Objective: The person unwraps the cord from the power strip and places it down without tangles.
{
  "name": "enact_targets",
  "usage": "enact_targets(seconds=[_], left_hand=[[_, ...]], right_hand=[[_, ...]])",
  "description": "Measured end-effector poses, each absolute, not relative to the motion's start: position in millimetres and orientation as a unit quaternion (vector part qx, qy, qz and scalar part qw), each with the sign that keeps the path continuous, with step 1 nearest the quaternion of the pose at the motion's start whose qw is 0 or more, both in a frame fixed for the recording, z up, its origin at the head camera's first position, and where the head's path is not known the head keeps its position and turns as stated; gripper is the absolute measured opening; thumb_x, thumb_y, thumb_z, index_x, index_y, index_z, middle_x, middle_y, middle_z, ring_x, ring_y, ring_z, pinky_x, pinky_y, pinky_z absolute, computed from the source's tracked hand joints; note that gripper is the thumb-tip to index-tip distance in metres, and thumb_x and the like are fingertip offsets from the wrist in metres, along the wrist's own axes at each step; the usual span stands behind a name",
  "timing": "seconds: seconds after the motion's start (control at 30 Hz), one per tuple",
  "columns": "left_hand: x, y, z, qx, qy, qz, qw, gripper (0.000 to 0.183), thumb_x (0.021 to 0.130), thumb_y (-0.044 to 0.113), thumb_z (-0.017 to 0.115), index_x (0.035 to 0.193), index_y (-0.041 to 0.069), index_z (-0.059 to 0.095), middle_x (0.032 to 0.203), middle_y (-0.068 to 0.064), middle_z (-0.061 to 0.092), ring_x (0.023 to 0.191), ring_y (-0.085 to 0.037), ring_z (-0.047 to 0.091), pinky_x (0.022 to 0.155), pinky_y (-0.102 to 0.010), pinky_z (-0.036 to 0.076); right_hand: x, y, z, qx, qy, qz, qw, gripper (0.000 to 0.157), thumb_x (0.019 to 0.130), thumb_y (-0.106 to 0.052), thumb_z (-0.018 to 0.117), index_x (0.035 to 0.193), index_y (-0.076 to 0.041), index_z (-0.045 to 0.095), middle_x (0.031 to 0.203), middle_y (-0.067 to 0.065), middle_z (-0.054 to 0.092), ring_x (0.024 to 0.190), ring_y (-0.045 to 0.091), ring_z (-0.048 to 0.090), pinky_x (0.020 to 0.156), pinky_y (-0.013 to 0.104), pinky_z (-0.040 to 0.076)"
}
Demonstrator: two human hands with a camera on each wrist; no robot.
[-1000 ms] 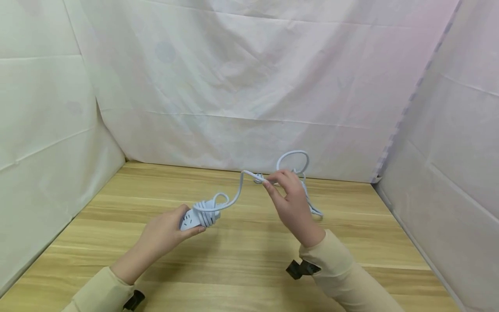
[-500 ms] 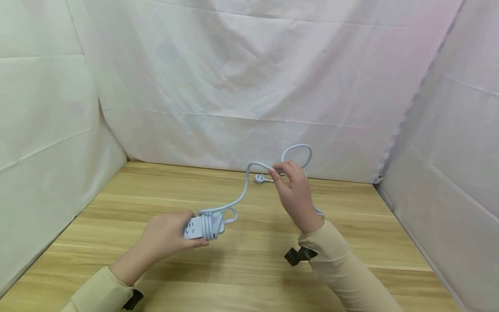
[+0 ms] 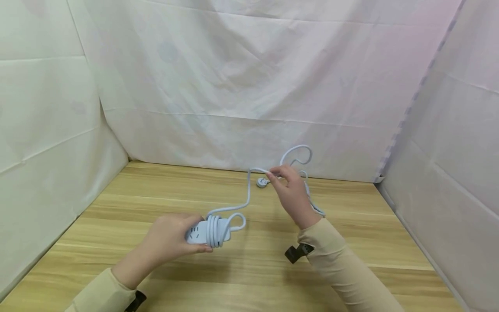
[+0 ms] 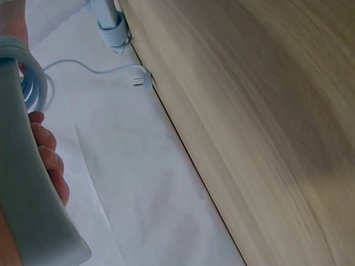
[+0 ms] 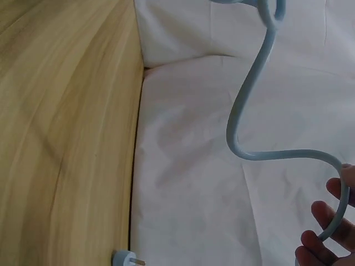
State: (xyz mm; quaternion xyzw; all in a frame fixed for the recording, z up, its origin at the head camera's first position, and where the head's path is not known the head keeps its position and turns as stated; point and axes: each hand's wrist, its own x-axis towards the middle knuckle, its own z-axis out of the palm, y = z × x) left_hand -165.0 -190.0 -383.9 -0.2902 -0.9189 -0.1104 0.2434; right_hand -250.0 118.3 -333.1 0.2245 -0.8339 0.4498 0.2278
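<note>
My left hand (image 3: pixel 167 236) grips one end of a white power strip (image 3: pixel 199 233), its socket slots showing. Several turns of cord (image 3: pixel 214 232) wrap the strip's other end, where a small loop sticks out. From these turns the cord rises to my right hand (image 3: pixel 290 195), which pinches it between thumb and fingers. In the left wrist view, my left fingers (image 4: pixel 51 160) curl round the strip's edge. The right wrist view has the cord (image 5: pixel 238 111) bending slackly toward my right fingers (image 5: pixel 324 213). Beyond the right hand, more cord (image 3: pixel 297 147) stands up in a loop.
The cord's plug (image 3: pixel 261 182) rests toward the back of the wooden table (image 3: pixel 175 186). At the top of the left wrist view, cord is wound round a pale bar (image 4: pixel 105 14). White cloth (image 3: pixel 249 86) hangs behind the table and along both sides.
My left hand has shifted slightly right and nearer with the power strip, which lies more level. The right hand rose, then dipped a little, still pinching the cord. The stretch between them hangs steeper.
</note>
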Motion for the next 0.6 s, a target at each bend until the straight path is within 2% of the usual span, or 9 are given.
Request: enact_targets(seconds=[0.17,0.43,0.6], left_hand=[[-163,-188,-382,-0.297,-0.914,-0.113,0.254,0.064,0.064,0.079,0.067,0.094,0.021,0.065,0.073,0.018,0.057,0.056,0.003,0.041,0.047,-0.021,0.034],[-162,-185,-380,-0.285,-0.919,-0.131,0.241,0.061,0.066,0.078,0.066,0.087,0.021,0.061,0.065,0.020,0.047,0.052,0.004,0.037,0.045,-0.019,0.031],[-163,-183,-381,-0.272,-0.923,-0.145,0.231,0.059,0.069,0.074,0.069,0.089,0.019,0.062,0.064,0.019,0.047,0.051,0.004,0.037,0.045,-0.018,0.032]], right_hand=[[-252,116,-344,0.232,-0.850,0.428,0.200,0.022,0.098,-0.027,0.061,0.106,-0.010,0.072,0.103,0.001,0.064,0.101,0.020,0.057,0.089,0.043,0.043],[-250,113,-360,0.250,-0.877,0.382,0.150,0.028,0.099,-0.024,0.059,0.122,-0.012,0.068,0.117,0.002,0.064,0.109,0.023,0.057,0.095,0.047,0.042],[-248,110,-368,0.245,-0.888,0.373,0.108,0.032,0.098,-0.020,0.060,0.129,-0.011,0.063,0.126,0.006,0.060,0.108,0.028,0.057,0.090,0.046,0.046]])
